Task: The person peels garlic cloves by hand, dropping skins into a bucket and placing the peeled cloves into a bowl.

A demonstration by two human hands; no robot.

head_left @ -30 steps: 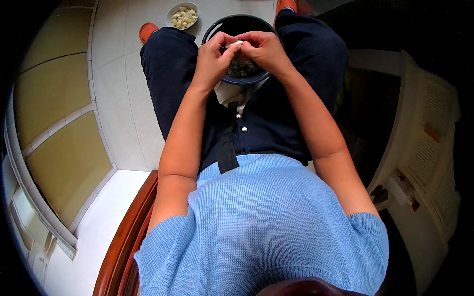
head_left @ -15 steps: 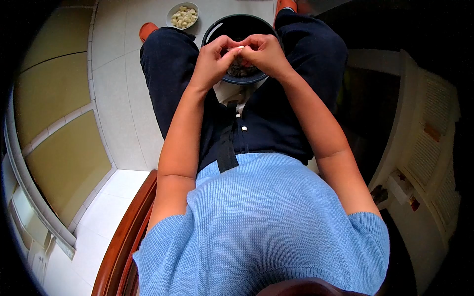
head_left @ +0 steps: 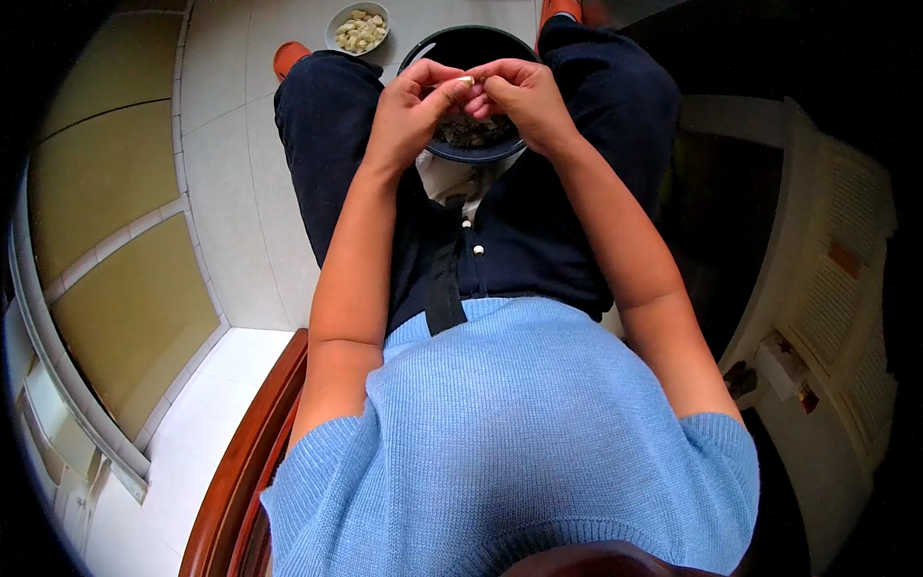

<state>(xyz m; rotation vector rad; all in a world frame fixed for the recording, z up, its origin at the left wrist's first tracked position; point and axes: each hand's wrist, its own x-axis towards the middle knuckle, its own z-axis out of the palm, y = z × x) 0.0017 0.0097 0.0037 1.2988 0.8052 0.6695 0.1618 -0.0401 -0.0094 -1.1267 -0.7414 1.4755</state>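
Observation:
Over a dark round bin (head_left: pixel 481 154), my left hand (head_left: pixel 415 108) and my right hand (head_left: pixel 527 100) meet fingertip to fingertip. A small pale garlic clove (head_left: pixel 467 80) is pinched where they meet, against my left thumb and forefinger. My right thumb and forefinger close on its other side, with the lower fingers curled beneath. Loose scraps, likely skins, lie inside the bin, partly hidden by my hands. Up and to the left, a white bowl (head_left: pixel 331 40) holds several peeled garlic cloves (head_left: pixel 361 32).
The bin stands between my legs in dark trousers (head_left: pixel 332 135). Orange shoes (head_left: pixel 287 60) rest on the pale tiled floor (head_left: pixel 231 144). A reddish wooden chair arm (head_left: pixel 245 452) curves at lower left, and yellowish panels (head_left: pixel 135 317) line the left side.
My fingertips have shifted slightly upward and drawn a little apart, so more of the clove shows. My right hand's lower fingers have come into view. The bowl and bin stay in place.

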